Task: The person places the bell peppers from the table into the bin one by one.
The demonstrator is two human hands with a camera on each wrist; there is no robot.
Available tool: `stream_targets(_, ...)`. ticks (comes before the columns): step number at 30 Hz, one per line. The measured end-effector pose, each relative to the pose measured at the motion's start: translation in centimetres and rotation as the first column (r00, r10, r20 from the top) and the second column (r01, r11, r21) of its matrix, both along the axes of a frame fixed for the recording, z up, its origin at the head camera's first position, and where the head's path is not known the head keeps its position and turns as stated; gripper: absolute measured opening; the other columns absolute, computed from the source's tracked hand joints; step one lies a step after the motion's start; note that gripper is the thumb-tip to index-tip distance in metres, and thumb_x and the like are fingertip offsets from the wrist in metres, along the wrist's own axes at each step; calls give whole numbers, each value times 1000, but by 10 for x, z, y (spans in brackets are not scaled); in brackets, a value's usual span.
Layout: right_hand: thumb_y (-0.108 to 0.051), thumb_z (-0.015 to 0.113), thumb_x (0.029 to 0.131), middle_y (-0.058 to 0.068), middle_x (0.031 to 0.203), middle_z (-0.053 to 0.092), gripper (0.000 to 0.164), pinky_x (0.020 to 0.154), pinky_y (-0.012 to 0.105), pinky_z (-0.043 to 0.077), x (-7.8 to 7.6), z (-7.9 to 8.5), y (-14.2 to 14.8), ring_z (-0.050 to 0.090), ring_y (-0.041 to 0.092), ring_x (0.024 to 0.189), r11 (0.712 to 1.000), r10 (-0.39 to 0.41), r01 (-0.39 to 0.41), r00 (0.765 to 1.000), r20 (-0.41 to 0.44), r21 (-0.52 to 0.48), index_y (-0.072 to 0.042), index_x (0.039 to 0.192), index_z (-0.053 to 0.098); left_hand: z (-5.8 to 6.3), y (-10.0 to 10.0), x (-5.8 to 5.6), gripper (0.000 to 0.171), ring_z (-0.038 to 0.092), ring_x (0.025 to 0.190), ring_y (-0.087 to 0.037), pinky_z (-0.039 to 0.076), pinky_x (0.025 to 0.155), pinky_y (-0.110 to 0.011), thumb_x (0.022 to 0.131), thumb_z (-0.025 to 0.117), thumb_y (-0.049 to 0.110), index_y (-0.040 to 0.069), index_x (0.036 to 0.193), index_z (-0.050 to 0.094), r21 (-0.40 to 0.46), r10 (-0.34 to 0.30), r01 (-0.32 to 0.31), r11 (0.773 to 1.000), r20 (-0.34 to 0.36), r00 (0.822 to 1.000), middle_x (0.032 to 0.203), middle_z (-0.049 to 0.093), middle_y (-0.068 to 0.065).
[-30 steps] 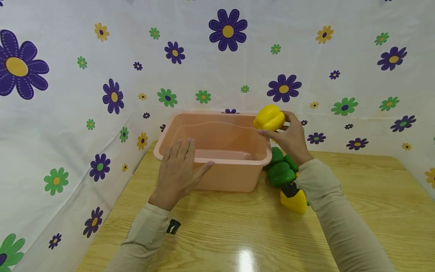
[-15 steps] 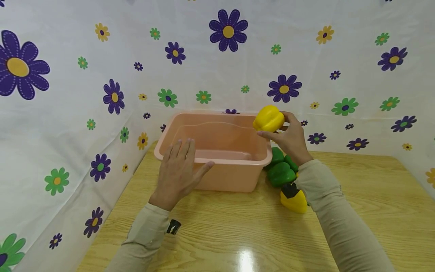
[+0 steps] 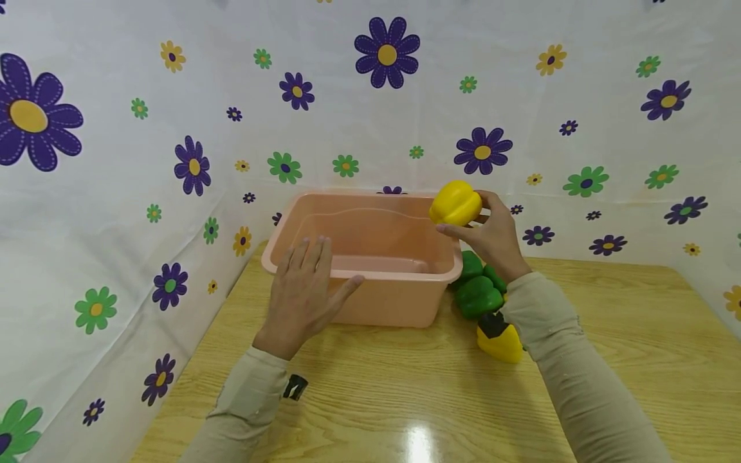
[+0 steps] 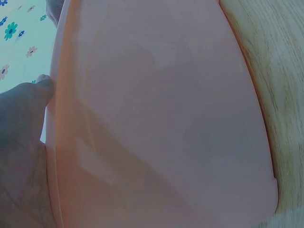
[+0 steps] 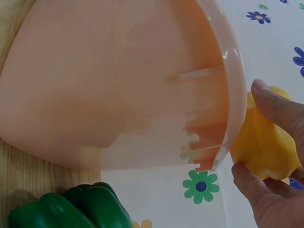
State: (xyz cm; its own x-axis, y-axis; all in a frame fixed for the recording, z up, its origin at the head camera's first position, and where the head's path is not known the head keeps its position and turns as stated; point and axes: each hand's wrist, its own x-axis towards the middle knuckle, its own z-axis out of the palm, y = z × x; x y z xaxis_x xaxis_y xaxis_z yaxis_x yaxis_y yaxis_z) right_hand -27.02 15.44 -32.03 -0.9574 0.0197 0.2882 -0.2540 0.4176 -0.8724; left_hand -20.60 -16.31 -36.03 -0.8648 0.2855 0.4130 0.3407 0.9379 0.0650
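A yellow bell pepper (image 3: 455, 203) is gripped in my right hand (image 3: 495, 235), held over the right rim of a pink plastic tub (image 3: 382, 299). In the right wrist view, thumb and fingers wrap the pepper (image 5: 266, 142) beside the tub's rim (image 5: 235, 85). My left hand (image 3: 302, 296) lies flat with straight fingers over the tub's front rim, thumb spread to the right. From the left wrist view, the thumb (image 4: 28, 107) rests along the rim above the tub's front wall (image 4: 156, 104). Inside, the visible part of the tub's floor is bare.
Green bell peppers (image 3: 478, 296) lie on the wooden table (image 3: 370, 392) against the tub's right side. In front of them sits another yellow pepper (image 3: 501, 344) with a black piece at its top. A flower-printed white sheet (image 3: 347, 116) hangs behind and at the left.
My right hand and the yellow bell pepper have shifted very slightly left and down. The left hand and the tub stay in place.
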Motion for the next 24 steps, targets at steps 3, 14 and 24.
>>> stream_targets(3, -32, 86, 83, 17, 140, 48, 86, 103, 47, 50, -1, 0, -1, 56, 35, 120, 1000, 4, -4, 1000, -8, 0, -3, 149, 38, 0, 0, 0, 95, 30, 147, -43, 18, 122, -55, 97, 42, 71, -4, 155, 34, 1, 2, -2, 1000, 1, 1000, 158, 37, -23)
stream_targets(14, -33, 87, 81, 16, 139, 48, 87, 103, 47, 50, 1, 0, -1, 56, 35, 120, 1000, 18, -18, 1000, 0, -3, -3, 148, 39, 0, 0, 0, 95, 31, 147, -42, 17, 122, -54, 97, 42, 72, -4, 155, 34, -9, 5, -5, 1000, -2, 1000, 158, 37, -22)
stream_targets(24, -31, 86, 83, 19, 144, 47, 83, 102, 48, 51, 1, 2, 1, 56, 37, 125, 999, 38, -38, 999, 5, -6, -3, 148, 42, 0, 1, 0, 95, 31, 147, -43, 17, 122, -53, 97, 42, 71, -4, 154, 34, -14, 7, -7, 1000, -2, 1000, 158, 38, -23)
